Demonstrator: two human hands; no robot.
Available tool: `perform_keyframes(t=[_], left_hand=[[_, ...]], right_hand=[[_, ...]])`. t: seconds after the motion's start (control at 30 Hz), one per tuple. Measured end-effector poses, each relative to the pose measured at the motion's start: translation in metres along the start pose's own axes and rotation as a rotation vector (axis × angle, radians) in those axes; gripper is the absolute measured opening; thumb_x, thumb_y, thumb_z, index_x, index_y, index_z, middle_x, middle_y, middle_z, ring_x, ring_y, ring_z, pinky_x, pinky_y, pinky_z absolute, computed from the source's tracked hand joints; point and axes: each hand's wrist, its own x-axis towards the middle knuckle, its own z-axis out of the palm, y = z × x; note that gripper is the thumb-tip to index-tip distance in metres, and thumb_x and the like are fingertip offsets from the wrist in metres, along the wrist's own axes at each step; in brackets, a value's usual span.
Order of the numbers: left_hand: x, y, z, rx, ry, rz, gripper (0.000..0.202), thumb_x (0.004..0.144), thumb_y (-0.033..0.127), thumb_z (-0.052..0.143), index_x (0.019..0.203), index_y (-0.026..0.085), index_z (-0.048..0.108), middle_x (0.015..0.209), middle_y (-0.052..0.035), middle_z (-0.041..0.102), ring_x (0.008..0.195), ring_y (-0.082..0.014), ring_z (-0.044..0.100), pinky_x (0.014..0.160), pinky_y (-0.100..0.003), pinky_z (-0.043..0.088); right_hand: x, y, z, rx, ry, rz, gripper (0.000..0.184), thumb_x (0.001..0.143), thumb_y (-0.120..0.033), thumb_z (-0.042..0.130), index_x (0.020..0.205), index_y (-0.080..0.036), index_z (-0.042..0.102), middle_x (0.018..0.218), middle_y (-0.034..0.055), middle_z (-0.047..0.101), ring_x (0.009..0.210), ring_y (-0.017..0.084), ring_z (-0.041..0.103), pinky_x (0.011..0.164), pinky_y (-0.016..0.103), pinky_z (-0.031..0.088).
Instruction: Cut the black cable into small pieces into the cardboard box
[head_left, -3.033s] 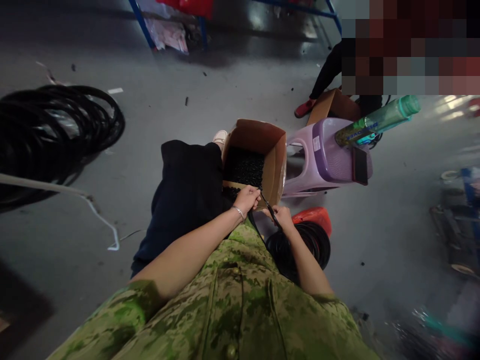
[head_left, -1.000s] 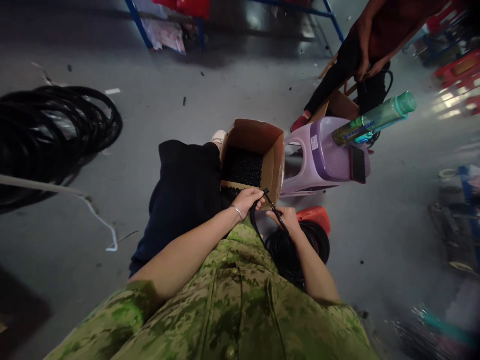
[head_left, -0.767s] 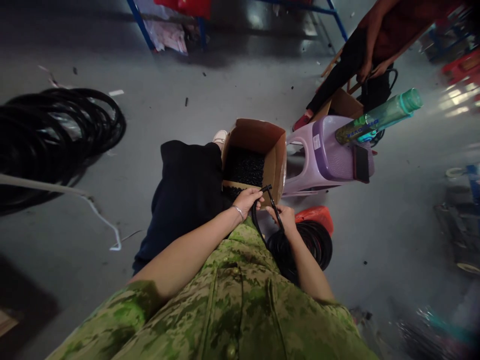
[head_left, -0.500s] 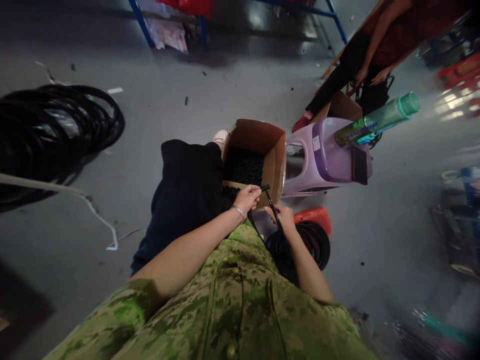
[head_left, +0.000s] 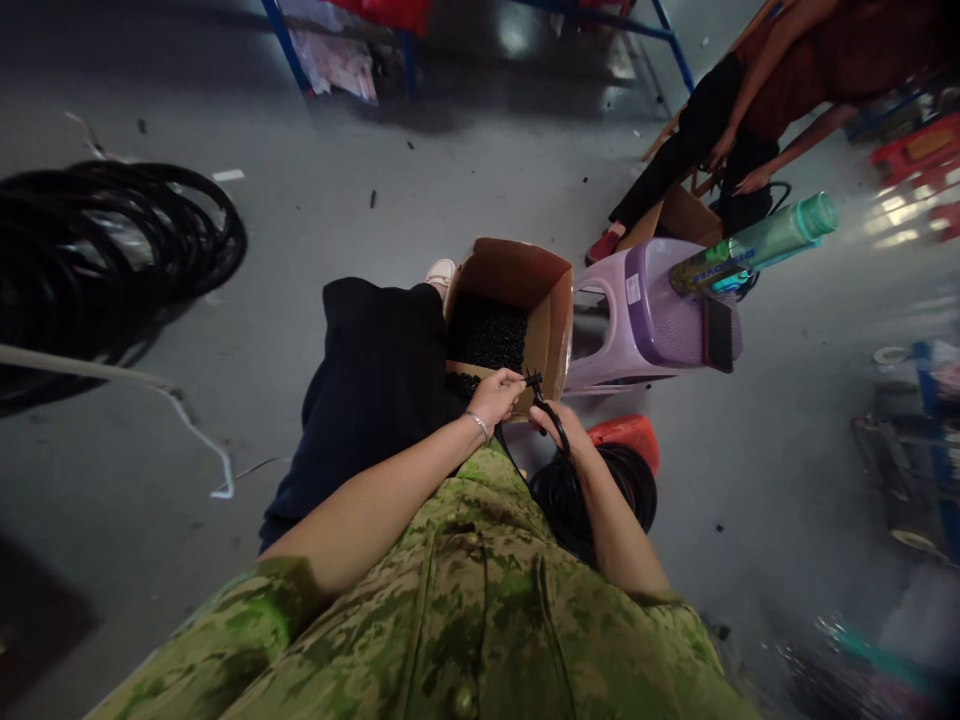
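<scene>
My left hand is pinched on a small black fitting at the end of a thin black hose. My right hand grips that hose just below the tip, its fingers wrapped round it. The hose runs down to a black coil on the floor by my right side. Both hands hover at the near edge of an open cardboard box filled with small black parts.
A purple plastic stool stands right of the box with a green bottle on it. A red item lies beside the coil. A large pile of black hoses lies at the left. Another person sits at the back right.
My left hand has pinched the fitting at the hose tip. My right hand slid up the hose and bent it over. The person at the back right shifted their arms.
</scene>
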Motion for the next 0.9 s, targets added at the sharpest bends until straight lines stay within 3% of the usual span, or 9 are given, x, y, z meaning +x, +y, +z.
perform_keyframes(t=[0.3, 0.53, 0.67, 0.9], left_hand=[[-0.003, 0.004, 0.001, 0.08, -0.034, 0.025, 0.01, 0.077, 0.019, 0.066, 0.076, 0.017, 0.056, 0.045, 0.0089, 0.042, 0.035, -0.0032, 0.03, 0.037, -0.014, 0.02], [0.0, 0.004, -0.001, 0.139, -0.035, 0.024, 0.01, 0.078, 0.016, 0.065, 0.074, 0.016, 0.056, 0.043, 0.0091, 0.041, 0.033, -0.0026, 0.029, 0.037, -0.014, 0.019], [0.0, 0.006, -0.001, 0.167, -0.028, 0.003, 0.011, 0.08, 0.014, 0.061, 0.073, 0.017, 0.054, 0.043, 0.0094, 0.041, 0.032, -0.0026, 0.027, 0.036, -0.015, 0.018], [-0.003, 0.007, 0.0, 0.11, -0.034, -0.053, 0.009, 0.082, 0.017, 0.06, 0.077, 0.017, 0.052, 0.047, 0.0092, 0.043, 0.033, -0.002, 0.027, 0.037, -0.014, 0.018]], right_hand=[[0.001, -0.001, -0.003, 0.044, -0.019, 0.018, 0.06, 0.083, -0.074, 0.043, 0.077, -0.018, 0.063, 0.07, 0.004, 0.064, 0.067, 0.016, 0.057, 0.063, 0.026, 0.044], [0.0, 0.002, 0.001, 0.058, 0.012, 0.038, 0.06, 0.083, -0.074, 0.044, 0.065, -0.018, 0.058, 0.058, 0.0024, 0.06, 0.057, 0.015, 0.055, 0.057, 0.025, 0.043], [-0.006, 0.009, 0.004, 0.009, 0.052, 0.104, 0.062, 0.081, -0.075, 0.046, 0.058, -0.019, 0.055, 0.047, 0.001, 0.054, 0.048, 0.014, 0.051, 0.05, 0.024, 0.04], [-0.015, 0.015, 0.017, -0.098, 0.186, 0.069, 0.063, 0.078, -0.076, 0.047, 0.05, -0.02, 0.05, 0.043, 0.0009, 0.049, 0.047, 0.013, 0.048, 0.047, 0.022, 0.034]])
